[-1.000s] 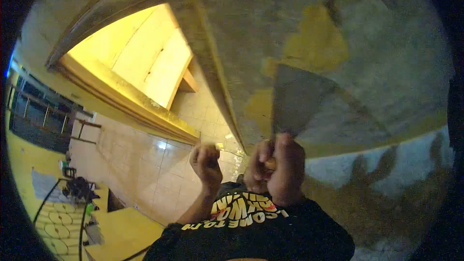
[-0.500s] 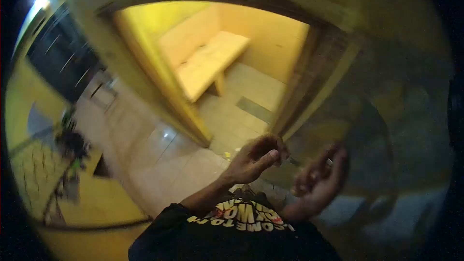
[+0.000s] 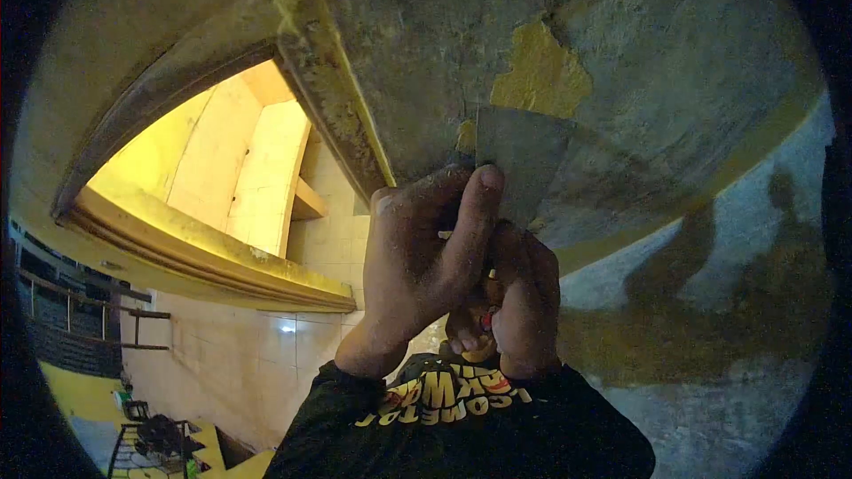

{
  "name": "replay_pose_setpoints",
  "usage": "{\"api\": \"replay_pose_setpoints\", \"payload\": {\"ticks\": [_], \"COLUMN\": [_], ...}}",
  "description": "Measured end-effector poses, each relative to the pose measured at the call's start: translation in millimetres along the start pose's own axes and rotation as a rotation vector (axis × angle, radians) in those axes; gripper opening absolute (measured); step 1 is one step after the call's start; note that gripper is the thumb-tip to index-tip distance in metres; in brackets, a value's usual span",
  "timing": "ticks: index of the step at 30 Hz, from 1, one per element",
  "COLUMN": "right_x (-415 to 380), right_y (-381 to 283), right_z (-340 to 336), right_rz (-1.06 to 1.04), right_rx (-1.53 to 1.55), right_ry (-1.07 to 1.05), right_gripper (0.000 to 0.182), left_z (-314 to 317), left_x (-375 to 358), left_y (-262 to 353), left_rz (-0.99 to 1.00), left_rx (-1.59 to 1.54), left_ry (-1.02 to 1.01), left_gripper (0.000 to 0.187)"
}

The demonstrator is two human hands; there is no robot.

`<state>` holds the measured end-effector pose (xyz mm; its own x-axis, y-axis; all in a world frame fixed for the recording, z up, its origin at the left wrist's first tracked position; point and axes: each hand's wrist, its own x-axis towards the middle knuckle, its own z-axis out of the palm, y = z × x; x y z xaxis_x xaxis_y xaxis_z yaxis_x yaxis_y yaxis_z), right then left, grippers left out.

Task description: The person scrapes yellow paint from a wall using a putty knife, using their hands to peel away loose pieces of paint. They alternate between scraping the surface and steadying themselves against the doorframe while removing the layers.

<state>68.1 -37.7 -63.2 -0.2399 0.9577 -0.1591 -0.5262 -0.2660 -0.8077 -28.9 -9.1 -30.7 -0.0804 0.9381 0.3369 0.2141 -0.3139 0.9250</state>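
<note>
Holding a broad-bladed scraper (image 3: 525,155) upright just beyond the fingertips, in front of the rough wall (image 3: 674,62). Closed, by the look of it, around its lower end with the right hand (image 3: 530,297); curled in at its left edge with the left hand (image 3: 413,257), thumb raised. Cannot tell whether pinching the blade there or merely resting beside it (awkwardly hidden, that contact).

Could nick the left thumb or fingertips, from keeping them so close to the blade if slipping in the right-hand grip. Could also gouge the wall, from tilting a corner inward.

Counting up: two hands; one scraper; two yellow patches near the blade, namely one large patch (image 3: 541,75) above the fingertips and one small patch (image 3: 466,135) just above the left ones; one doorway (image 3: 209,238) and, inside, one bench (image 3: 275,146), both left of the left fingers; one dark shirt (image 3: 550,435) below all the fingers.
</note>
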Motion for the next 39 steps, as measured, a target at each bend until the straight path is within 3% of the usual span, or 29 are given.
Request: {"api": "replay_pose_setpoints", "payload": {"ticks": [4,10,13,16,18,22,24,31,36,39], "right_x": [6,10,10,5,5,3,-2,-8,-12,-10], "right_y": [1,8,12,2,-4,1,-10,-10,-24,-13], "right_z": [0,-10,-21,-15,-7,-9,0,-16,-13,-15], "right_rz": [-0.026,0.135,0.113,0.13,0.135,0.11,0.153,0.084,0.246,0.181], "right_rx": [-0.005,0.019,0.078,0.068,-0.042,-0.028,0.031,-0.065,-0.167,-0.059], "right_ry": [0.003,0.021,-0.143,-0.132,-0.06,-0.082,0.006,-0.107,-0.042,-0.143], "right_gripper": [0.042,0.052,0.044,0.043,0.054,0.051,0.046,0.048,0.048,0.049], "left_z": [5,4,6,5,3,3,7,17,18,14], "left_x": [1,5,5,9,7,6,3,-2,-1,-2], "left_y": [-11,-18,-32,-7,-8,1,1,-7,-2,4], "left_rz": [0.049,0.126,0.175,0.109,0.099,0.05,0.045,0.035,-0.008,-0.013], "left_rx": [-0.015,0.038,0.073,0.082,0.092,0.106,0.093,0.014,-0.03,-0.033], "left_ry": [0.081,0.05,0.072,0.041,0.047,0.063,0.096,0.14,0.133,0.11], "left_gripper": [0.03,0.027,0.026,0.025,0.026,0.03,0.032,0.036,0.036,0.037]}}
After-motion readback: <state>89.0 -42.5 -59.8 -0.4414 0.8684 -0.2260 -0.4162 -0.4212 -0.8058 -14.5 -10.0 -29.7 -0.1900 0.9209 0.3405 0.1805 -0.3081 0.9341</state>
